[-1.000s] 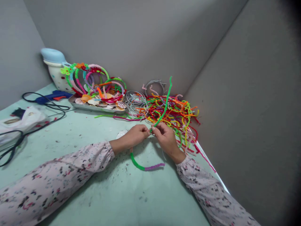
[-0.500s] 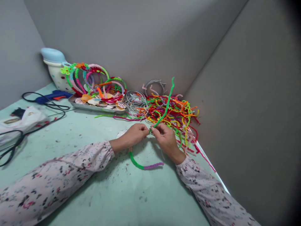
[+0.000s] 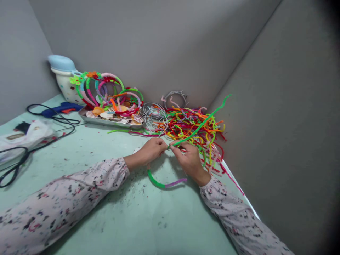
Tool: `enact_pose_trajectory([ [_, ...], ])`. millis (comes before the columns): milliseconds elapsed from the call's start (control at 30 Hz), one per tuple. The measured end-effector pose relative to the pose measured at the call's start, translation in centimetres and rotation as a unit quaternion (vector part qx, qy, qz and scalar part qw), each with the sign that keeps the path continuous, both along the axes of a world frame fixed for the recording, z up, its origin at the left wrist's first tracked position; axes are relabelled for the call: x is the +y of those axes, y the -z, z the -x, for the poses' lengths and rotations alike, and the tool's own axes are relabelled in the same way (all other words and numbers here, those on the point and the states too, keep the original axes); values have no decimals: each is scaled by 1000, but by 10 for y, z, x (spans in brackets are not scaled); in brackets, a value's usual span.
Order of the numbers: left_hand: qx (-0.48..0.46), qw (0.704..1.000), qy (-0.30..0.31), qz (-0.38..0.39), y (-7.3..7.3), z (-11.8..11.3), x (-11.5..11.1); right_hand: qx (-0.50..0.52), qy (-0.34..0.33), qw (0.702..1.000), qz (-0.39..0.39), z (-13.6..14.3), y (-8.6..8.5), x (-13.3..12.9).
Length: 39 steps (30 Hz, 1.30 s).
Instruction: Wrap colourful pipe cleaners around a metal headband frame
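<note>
A long green pipe cleaner runs up and to the right from the pinched fingers of my right hand. My left hand is closed just beside it, its fingertips at the lower end of the green piece. Below my left hand hangs a curved band, green with a purple end, its upper part running up into that hand. What lies inside my left fingers is mostly hidden. Both hands are close together above the pale green table.
Behind my hands lies a heap of coloured pipe cleaners, with wire coils beside it. A metal tray holds shells and wrapped hoops. Farther left are a blue glue gun, black cable, a plastic bag and a lidded container.
The free end of the green pipe cleaner has swung down to the right, from nearly upright to slanting. The hanging curved band has shifted slightly up and to the right.
</note>
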State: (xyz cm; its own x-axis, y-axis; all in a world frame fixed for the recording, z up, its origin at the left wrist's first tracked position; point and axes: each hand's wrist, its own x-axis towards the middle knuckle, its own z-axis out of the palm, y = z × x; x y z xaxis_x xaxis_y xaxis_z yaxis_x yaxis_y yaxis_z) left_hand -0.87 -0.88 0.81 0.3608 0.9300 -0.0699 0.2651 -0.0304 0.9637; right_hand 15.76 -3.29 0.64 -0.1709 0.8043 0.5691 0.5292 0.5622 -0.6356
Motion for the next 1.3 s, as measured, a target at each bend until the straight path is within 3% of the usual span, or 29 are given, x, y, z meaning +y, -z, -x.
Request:
enact_pose_trajectory([
  [233, 14, 1000, -22, 2, -3, 0, 0, -28, -27, 999, -32, -4, 3, 2],
  [500, 10, 1000, -30, -3, 3, 2, 3, -122, -112, 983, -76, -10, -1, 5],
  [700, 7, 999, -32, -25, 9, 2, 7, -185, -125, 970, -100, -10, -4, 3],
  [933, 11, 998, -54, -15, 10, 1, 7, -319, -141, 925, -152, -11, -5, 3],
  [1300, 37, 998, -26, -35, 10, 3, 10, -368, -134, 905, -168, -6, -5, -2],
])
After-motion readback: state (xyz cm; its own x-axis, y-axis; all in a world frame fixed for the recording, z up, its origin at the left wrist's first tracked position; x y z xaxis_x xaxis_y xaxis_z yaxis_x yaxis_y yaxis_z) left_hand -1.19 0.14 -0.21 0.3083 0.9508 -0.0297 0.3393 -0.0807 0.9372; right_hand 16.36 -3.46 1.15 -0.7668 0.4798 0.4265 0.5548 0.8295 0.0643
